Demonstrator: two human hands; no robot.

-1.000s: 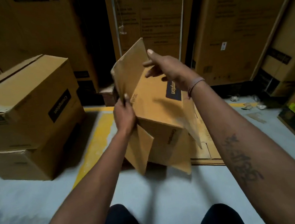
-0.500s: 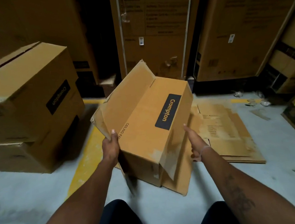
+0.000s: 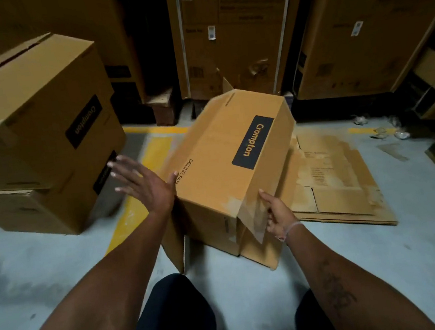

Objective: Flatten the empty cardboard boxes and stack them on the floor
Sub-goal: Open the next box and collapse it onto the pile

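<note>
The long brown corrugated cardboard box with the black "Crompton" label (image 3: 235,162) sits tilted on the pale grey concrete floor (image 3: 45,268), just in front of the person's knees, its near end flaps hanging loose and its far edge lying over the pile of already flattened brown cardboard sheets (image 3: 334,186). The left hand (image 3: 145,184) is spread wide, fingers straight, its thumb side just touching the box's left long face and holding nothing. The right hand (image 3: 277,215) grips the loose flap at the near right corner, thumb on top and fingers curled beneath.

The box looks light and empty, stiff along its creases but ready to fold at the scored corners (the torn, paler patches near the flap suggest stripped tape and a weakened skin there). It should collapse best if pushed on two opposite long edges rather than pulled by the flap, which could tear. The surface is matt and dry, so a grip is unlikely to slip.

To the left, two closed brown cardboard boxes stacked one on the other (image 3: 35,138) stand beside a yellow painted floor line (image 3: 139,210); tall brown cartons (image 3: 235,25) line the back.
</note>
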